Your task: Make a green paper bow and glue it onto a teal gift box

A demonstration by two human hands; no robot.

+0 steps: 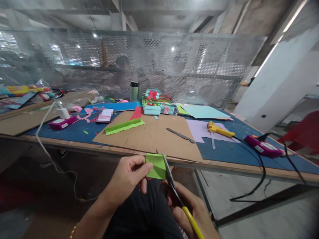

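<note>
perforated screen (156,53) stood behind the worktop (227,155). green paper (158,167) was just off its near edge, over the lap; l. hand (128,176) pinched the left side, r. hand (191,204) curled round scissors (170,177) at the right. prob. v. light, bendy, easily creased; best held by a margin clear of blades.

The small sheet (156,168) is lime green, the scissors (185,210) yellow-handled, the cardboard (156,136) brown.

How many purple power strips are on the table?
2: the left power strip, by a white charger; the right power strip, near the yellow glue gun. More may be hidden.
</note>
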